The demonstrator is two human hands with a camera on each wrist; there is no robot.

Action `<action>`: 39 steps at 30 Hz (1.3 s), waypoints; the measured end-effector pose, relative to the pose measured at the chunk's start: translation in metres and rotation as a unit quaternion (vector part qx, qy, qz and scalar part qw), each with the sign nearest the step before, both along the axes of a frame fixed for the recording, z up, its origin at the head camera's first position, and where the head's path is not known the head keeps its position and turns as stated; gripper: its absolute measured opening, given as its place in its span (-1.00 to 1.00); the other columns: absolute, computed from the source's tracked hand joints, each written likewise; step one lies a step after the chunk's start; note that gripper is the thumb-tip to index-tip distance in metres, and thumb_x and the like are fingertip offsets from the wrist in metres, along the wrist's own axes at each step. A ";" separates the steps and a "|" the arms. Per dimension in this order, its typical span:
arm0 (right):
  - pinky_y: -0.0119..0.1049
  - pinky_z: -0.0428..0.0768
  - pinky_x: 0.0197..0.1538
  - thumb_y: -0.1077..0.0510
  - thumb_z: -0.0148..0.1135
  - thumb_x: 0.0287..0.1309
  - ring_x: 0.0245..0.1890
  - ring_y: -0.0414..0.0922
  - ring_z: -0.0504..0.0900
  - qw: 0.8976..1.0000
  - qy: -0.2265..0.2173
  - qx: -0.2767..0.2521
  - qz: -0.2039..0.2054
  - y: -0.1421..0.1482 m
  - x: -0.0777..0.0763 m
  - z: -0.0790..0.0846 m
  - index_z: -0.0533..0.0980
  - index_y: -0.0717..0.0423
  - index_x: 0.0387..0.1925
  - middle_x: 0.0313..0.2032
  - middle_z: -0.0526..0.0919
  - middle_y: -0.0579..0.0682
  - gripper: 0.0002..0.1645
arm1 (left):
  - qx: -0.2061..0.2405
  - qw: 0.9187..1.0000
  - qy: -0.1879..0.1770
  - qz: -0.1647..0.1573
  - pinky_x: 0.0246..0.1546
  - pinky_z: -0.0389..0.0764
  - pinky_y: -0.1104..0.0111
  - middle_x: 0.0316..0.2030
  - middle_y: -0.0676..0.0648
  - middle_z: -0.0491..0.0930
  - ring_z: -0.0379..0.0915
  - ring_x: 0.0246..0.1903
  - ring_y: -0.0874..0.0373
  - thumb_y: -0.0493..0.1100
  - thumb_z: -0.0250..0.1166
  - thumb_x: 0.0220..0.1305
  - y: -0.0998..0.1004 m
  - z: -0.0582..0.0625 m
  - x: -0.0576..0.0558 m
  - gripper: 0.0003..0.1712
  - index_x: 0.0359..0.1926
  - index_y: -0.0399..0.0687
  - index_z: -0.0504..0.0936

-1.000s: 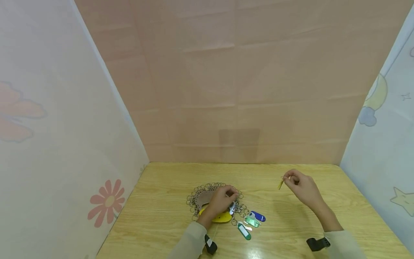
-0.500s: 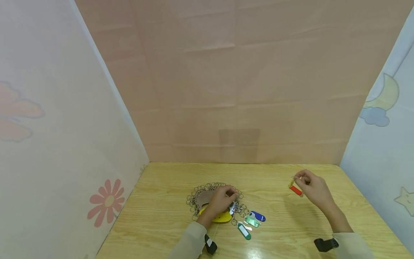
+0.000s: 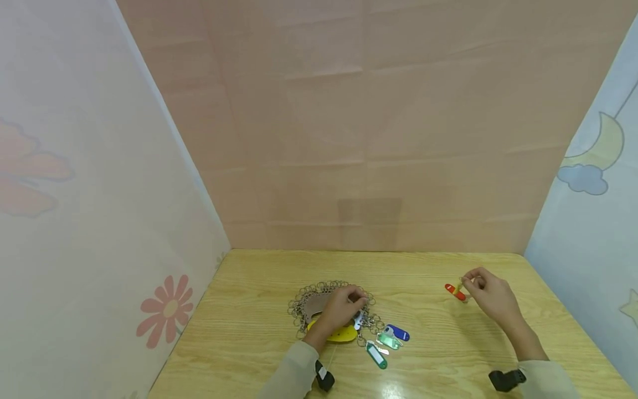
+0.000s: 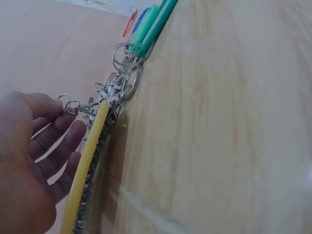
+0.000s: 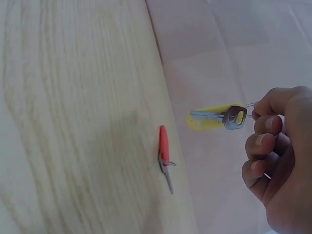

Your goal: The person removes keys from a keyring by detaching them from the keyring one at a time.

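Note:
My left hand [image 3: 340, 307] pinches a small metal ring [image 4: 67, 103] joined to a snap clasp [image 4: 87, 108], clearest in the left wrist view. Beneath it lies a holder with a yellow plate [image 3: 343, 334], a grey-brown part [image 3: 313, 303] and many metal rings round its edge. My right hand [image 3: 493, 296] pinches the ring of a yellow key tag [image 5: 200, 123], with a key [image 5: 235, 117] hanging beside the tag. Below it, on the table, rests a red key tag [image 5: 164, 141] with its own key [image 5: 169, 183].
Right of the holder lie a dark green tag [image 3: 376, 356], a light green tag [image 3: 389, 340] and a blue tag [image 3: 399, 332]. The wooden table [image 3: 239, 310] ends at a pinkish back sheet [image 3: 299, 210] and patterned side sheets.
My right hand has moved right and slightly down with the yellow key tag. The red key tag, hidden behind that hand before, now shows. My left hand has stayed in place.

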State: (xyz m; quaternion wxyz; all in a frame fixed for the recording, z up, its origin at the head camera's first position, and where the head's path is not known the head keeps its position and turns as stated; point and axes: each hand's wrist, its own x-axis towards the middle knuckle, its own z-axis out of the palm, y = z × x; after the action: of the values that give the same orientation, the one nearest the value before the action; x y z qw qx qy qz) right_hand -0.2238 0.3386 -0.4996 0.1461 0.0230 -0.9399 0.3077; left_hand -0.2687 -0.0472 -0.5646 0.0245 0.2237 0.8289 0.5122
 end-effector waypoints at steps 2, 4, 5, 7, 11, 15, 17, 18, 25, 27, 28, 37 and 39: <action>-0.29 0.25 -0.57 -0.02 0.14 0.61 -0.69 -0.24 0.23 1.000 -0.008 0.006 -0.003 0.003 0.000 -0.004 0.56 0.23 0.01 -0.58 0.48 -0.06 -0.64 | -0.001 1.000 -0.005 0.001 -0.21 0.61 0.49 -0.20 0.18 0.70 0.53 -0.24 0.43 -0.03 0.34 0.54 0.000 0.000 0.001 -0.90 -0.10 0.12 0.75; -0.29 0.26 -0.58 -0.04 0.12 0.62 -0.69 -0.23 0.24 1.000 -0.018 0.012 -0.007 0.005 0.000 -0.007 0.56 0.24 0.02 -0.57 0.49 -0.06 -0.61 | 0.000 1.000 -0.005 0.002 -0.21 0.61 0.48 -0.20 0.18 0.70 0.53 -0.24 0.43 -0.05 0.34 0.54 0.000 0.001 0.001 -0.90 -0.11 0.11 0.75; -0.30 0.26 -0.59 -0.05 0.12 0.63 -0.69 -0.23 0.24 1.000 -0.023 0.014 -0.009 0.005 0.000 -0.009 0.56 0.24 0.02 -0.58 0.48 -0.05 -0.60 | -0.001 1.000 -0.005 0.003 -0.21 0.61 0.47 -0.20 0.18 0.70 0.53 -0.24 0.42 -0.05 0.35 0.54 0.000 0.001 0.001 -0.91 -0.11 0.11 0.76; -0.30 0.26 -0.59 -0.06 0.09 0.63 -0.69 -0.23 0.25 0.999 -0.030 0.020 -0.013 0.006 0.000 -0.012 0.55 0.25 0.03 -0.58 0.48 -0.06 -0.59 | -0.003 1.000 -0.004 0.003 -0.20 0.61 0.47 -0.19 0.18 0.70 0.53 -0.24 0.43 -0.05 0.35 0.54 0.000 0.001 0.001 -0.90 -0.10 0.10 0.76; -0.30 0.28 -0.60 -0.07 0.07 0.63 -0.67 -0.21 0.28 0.999 -0.042 0.018 -0.020 0.007 -0.001 -0.019 0.55 0.25 0.04 -0.56 0.49 -0.05 -0.57 | -0.005 1.000 -0.002 0.004 -0.20 0.61 0.48 -0.19 0.18 0.71 0.53 -0.24 0.43 -0.05 0.34 0.55 0.000 0.000 0.001 -0.88 -0.09 0.06 0.76; -0.29 0.30 -0.62 -0.05 0.06 0.62 -0.68 -0.19 0.32 0.998 -0.061 0.010 -0.023 0.008 -0.001 -0.027 0.54 0.23 0.05 -0.56 0.51 -0.04 -0.59 | -0.004 1.000 -0.005 0.003 -0.20 0.60 0.48 -0.20 0.18 0.70 0.52 -0.24 0.44 -0.04 0.34 0.55 0.000 0.001 0.002 -0.87 -0.09 0.05 0.75; -0.28 0.32 -0.63 -0.05 0.05 0.62 -0.68 -0.17 0.35 0.997 -0.075 0.009 -0.026 0.008 -0.002 -0.029 0.54 0.21 0.05 -0.55 0.54 -0.05 -0.60 | -0.002 1.000 -0.010 0.004 -0.20 0.60 0.48 -0.19 0.18 0.70 0.52 -0.24 0.43 -0.04 0.34 0.55 0.000 0.001 0.002 -0.87 -0.09 0.06 0.75; -0.27 0.33 -0.62 -0.05 0.04 0.61 -0.67 -0.17 0.37 0.996 -0.083 0.009 -0.029 0.008 -0.002 -0.031 0.55 0.20 0.05 -0.54 0.55 -0.04 -0.61 | -0.002 1.000 -0.011 0.004 -0.20 0.60 0.48 -0.19 0.18 0.70 0.52 -0.24 0.43 -0.04 0.34 0.54 -0.001 0.001 0.002 -0.88 -0.09 0.07 0.75; -0.21 0.42 -0.49 0.00 0.04 0.57 -0.51 -0.11 0.52 0.993 -0.107 0.024 -0.036 0.012 -0.005 -0.033 0.56 0.26 0.03 -0.23 0.76 0.21 -0.61 | -0.007 1.000 -0.008 0.009 -0.19 0.61 0.48 -0.21 0.19 0.69 0.52 -0.24 0.44 -0.03 0.34 0.54 -0.001 -0.001 0.001 -0.91 -0.10 0.14 0.74; -0.21 0.44 -0.47 0.02 0.05 0.56 -0.49 -0.11 0.54 0.992 -0.111 0.032 -0.041 0.014 -0.005 -0.033 0.56 0.28 0.02 -0.19 0.76 0.25 -0.61 | -0.007 1.000 -0.009 0.009 -0.19 0.61 0.48 -0.21 0.19 0.68 0.52 -0.25 0.43 -0.03 0.34 0.54 -0.001 0.000 0.001 -0.91 -0.10 0.14 0.74; -0.20 0.45 -0.48 0.02 0.07 0.55 -0.50 -0.11 0.54 0.992 -0.116 0.033 -0.045 0.014 -0.005 -0.034 0.56 0.29 0.02 -0.19 0.76 0.24 -0.61 | -0.006 1.000 -0.010 0.008 -0.19 0.61 0.47 -0.22 0.19 0.68 0.53 -0.25 0.43 -0.03 0.34 0.54 -0.001 0.001 0.001 -0.91 -0.10 0.14 0.74; -0.19 0.45 -0.49 0.02 0.05 0.51 -0.50 -0.10 0.57 0.990 -0.125 0.030 -0.058 0.015 -0.003 -0.038 0.55 0.29 0.03 -0.23 0.75 0.20 -0.60 | 0.001 1.000 -0.015 0.005 -0.24 0.60 0.46 -0.26 0.15 0.69 0.52 -0.29 0.41 -0.07 0.34 0.54 -0.001 0.002 0.002 -0.88 -0.10 0.02 0.75; -0.19 0.45 -0.50 0.03 0.03 0.51 -0.51 -0.09 0.56 0.991 -0.119 0.028 -0.057 0.013 -0.003 -0.038 0.54 0.31 0.04 -0.23 0.75 0.22 -0.59 | 0.002 1.000 -0.013 0.006 -0.24 0.60 0.46 -0.25 0.14 0.69 0.52 -0.29 0.41 -0.07 0.34 0.54 -0.001 0.002 0.002 -0.88 -0.10 0.02 0.75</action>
State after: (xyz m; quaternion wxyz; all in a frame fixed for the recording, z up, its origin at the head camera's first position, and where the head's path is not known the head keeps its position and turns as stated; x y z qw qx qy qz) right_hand -0.2266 0.3520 -0.5372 0.0496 -0.0634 -0.9587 0.2729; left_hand -0.2671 -0.0479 -0.5622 0.0319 0.2120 0.8288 0.5168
